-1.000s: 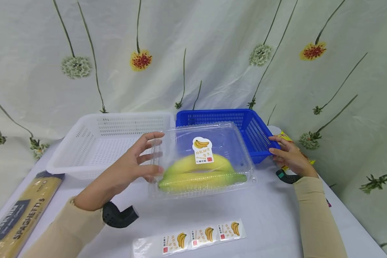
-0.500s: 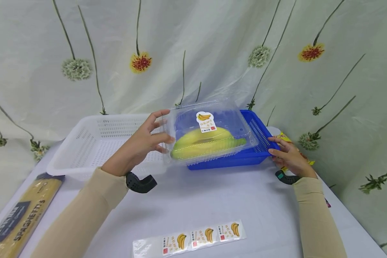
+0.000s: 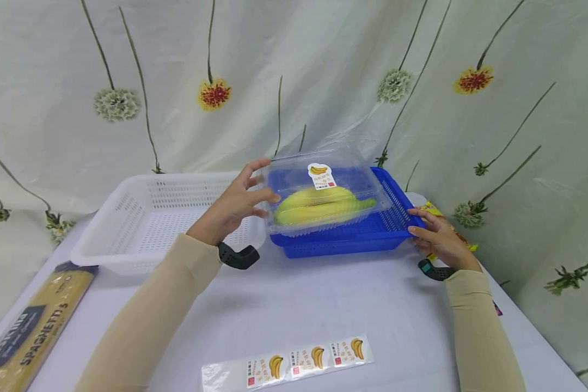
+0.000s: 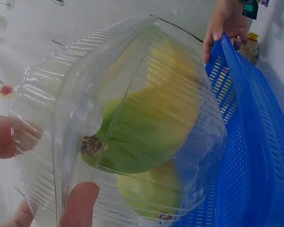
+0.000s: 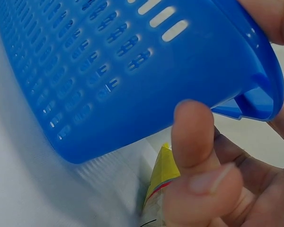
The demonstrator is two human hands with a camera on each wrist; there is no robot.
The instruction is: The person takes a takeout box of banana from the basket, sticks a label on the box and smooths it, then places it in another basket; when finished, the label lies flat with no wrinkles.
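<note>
A clear plastic clamshell box with bananas inside and a banana sticker on its lid is tilted above the blue basket. My left hand grips its left end, thumb on the near side; in the left wrist view the thumb presses the ribbed wall, with the bananas' stem ends showing through. Whether the box touches the basket's inside is hidden. My right hand holds the basket's right front corner by the rim, as the right wrist view shows close up.
A white basket stands left of the blue one. A spaghetti packet lies at the left edge of the table. A strip of banana stickers lies in front. A yellow packet sits behind my right hand. Patterned cloth hangs behind.
My left hand has carried the box of bananas away from me and slightly right, from in front of the baskets to above the blue one. My right hand has stayed at the rim.
</note>
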